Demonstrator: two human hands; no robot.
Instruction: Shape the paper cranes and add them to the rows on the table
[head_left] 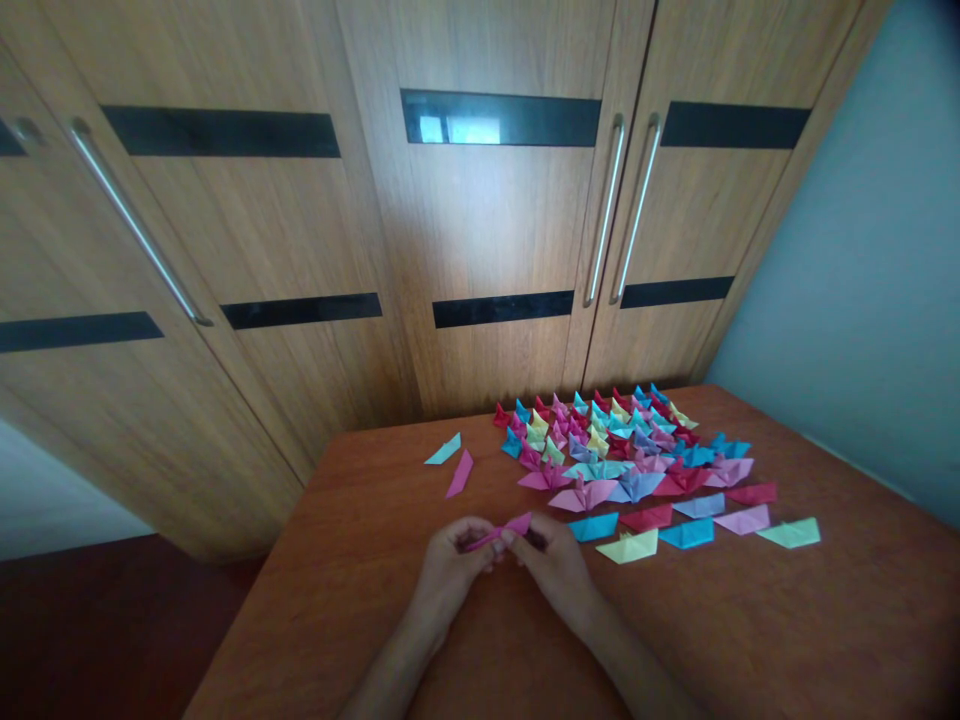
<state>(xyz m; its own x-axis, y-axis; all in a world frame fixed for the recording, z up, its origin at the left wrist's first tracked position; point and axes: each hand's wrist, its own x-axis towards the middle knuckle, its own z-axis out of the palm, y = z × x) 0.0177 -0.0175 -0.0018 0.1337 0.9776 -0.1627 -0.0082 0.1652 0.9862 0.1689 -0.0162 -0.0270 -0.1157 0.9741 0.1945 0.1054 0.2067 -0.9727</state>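
Both hands meet low over a brown wooden table (787, 630). My left hand (450, 565) and my right hand (551, 560) pinch the two ends of a folded pink paper piece (504, 531), fingers closed on it. Just right of the hands lie folded paper boats, among them a blue one (594, 526) and a yellow one (630, 547). Behind them spreads a crowd of several colourful folded paper figures (607, 440).
Two loose folded pieces, a light blue one (444, 450) and a pink one (460, 473), lie left of the pile. A wooden wardrobe with metal handles (604, 215) stands right behind the table. A pale wall (862, 300) is at right; dark red floor (97, 620) at left.
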